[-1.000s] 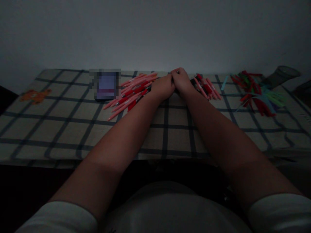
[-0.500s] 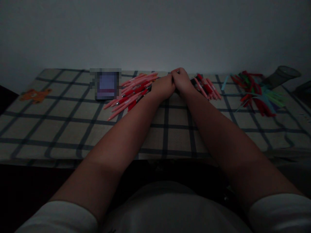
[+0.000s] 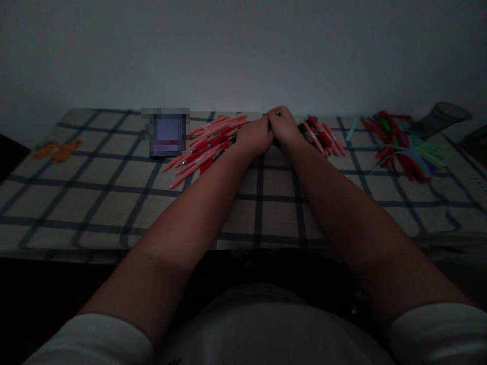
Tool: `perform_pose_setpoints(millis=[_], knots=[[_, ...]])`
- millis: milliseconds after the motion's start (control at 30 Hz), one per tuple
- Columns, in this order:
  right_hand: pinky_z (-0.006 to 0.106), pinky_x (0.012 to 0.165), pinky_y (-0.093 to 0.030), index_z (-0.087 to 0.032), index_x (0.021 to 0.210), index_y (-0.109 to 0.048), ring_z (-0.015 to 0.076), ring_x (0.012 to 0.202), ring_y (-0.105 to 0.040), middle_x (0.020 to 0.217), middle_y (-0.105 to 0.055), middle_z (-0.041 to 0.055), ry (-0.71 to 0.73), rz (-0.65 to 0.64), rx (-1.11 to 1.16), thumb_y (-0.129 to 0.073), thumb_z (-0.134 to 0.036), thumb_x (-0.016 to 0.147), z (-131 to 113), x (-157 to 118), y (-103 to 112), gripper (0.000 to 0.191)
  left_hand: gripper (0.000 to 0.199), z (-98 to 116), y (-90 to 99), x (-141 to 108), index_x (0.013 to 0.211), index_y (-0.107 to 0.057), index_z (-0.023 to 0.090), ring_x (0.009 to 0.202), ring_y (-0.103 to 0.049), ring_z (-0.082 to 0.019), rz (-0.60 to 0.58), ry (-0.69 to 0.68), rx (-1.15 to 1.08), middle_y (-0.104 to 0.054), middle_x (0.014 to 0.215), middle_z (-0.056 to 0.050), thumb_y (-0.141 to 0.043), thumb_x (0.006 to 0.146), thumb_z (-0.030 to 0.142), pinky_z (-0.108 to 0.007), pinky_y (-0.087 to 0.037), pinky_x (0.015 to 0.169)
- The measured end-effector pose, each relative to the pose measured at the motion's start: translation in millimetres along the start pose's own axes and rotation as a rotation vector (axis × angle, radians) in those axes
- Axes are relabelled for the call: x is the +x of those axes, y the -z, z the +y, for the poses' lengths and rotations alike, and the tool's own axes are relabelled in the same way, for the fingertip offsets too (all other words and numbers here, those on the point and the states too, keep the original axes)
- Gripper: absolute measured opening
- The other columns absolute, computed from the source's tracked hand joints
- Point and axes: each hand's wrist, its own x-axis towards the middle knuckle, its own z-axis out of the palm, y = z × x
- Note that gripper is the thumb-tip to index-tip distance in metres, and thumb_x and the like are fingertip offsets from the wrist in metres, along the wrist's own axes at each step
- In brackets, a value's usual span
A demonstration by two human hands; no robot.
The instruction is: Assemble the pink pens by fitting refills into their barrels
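My left hand (image 3: 255,136) and my right hand (image 3: 284,126) meet at the far side of the table, touching each other with fingers curled in. Whatever they hold between them is hidden by the hands. Just left of my left hand lies a loose pile of pink and red pens (image 3: 207,142), partly behind my forearm. Beside my right hand, on its right, rests a smaller bunch of pink, red and black pens (image 3: 323,136).
A checked cloth (image 3: 279,215) covers the table, with a wall behind. A blurred-out dark rectangular object (image 3: 168,136) and an orange animal-shaped piece (image 3: 58,150) lie left. Farther right are colourful strips (image 3: 403,147), one pale blue strip (image 3: 352,130) and a tilted clear cup (image 3: 443,119).
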Motion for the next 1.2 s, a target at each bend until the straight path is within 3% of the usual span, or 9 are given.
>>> perform_pose_setpoints(millis=[400, 633, 867, 1200], knots=[[0.051, 0.115, -0.051, -0.026, 0.095, -0.058, 0.0233, 0.112, -0.070, 0.098, -0.066, 0.0015, 0.011, 0.014, 0.028, -0.051, -0.043, 0.104, -3.2, -2.5, -1.1, 0.021, 0.054, -0.5, -0.5, 0.8, 0.157, -0.060, 0.019, 0.136, -0.069, -0.031, 0.004, 0.000, 0.028, -0.072, 0.150, -0.017, -0.036, 0.113, 0.039, -0.043, -0.050, 0.118], [0.050, 0.117, -0.049, -0.025, 0.100, -0.059, 0.0240, 0.118, -0.069, 0.102, -0.064, 0.0019, 0.008, -0.001, 0.015, -0.052, -0.039, 0.104, -0.3, -1.0, -2.1, 0.016, 0.054, -1.2, -0.8, 1.2, 0.157, -0.060, 0.018, 0.137, -0.068, -0.033, 0.006, 0.000, 0.034, -0.072, 0.149, -0.018, -0.039, 0.112, 0.039, -0.045, -0.050, 0.119], [0.056, 0.120, -0.046, -0.024, 0.097, -0.059, 0.0262, 0.125, -0.065, 0.102, -0.062, 0.0011, 0.041, -0.014, 0.095, -0.057, -0.036, 0.104, 1.6, -1.3, -3.4, 0.013, 0.054, -1.2, -1.0, 1.8, 0.157, -0.059, 0.018, 0.139, -0.067, -0.034, -0.004, 0.000, 0.028, -0.070, 0.152, -0.019, -0.038, 0.113, 0.041, -0.046, -0.049, 0.120], [0.050, 0.117, -0.048, -0.025, 0.093, -0.057, 0.0238, 0.115, -0.068, 0.094, -0.061, -0.0004, 0.029, 0.004, 0.042, -0.054, -0.030, 0.101, -5.9, -3.9, -1.4, 0.010, 0.054, 1.6, 1.7, -1.5, 0.157, -0.060, 0.017, 0.137, -0.067, -0.033, -0.001, 0.006, 0.033, -0.073, 0.148, -0.018, -0.037, 0.113, 0.040, -0.044, -0.049, 0.119]])
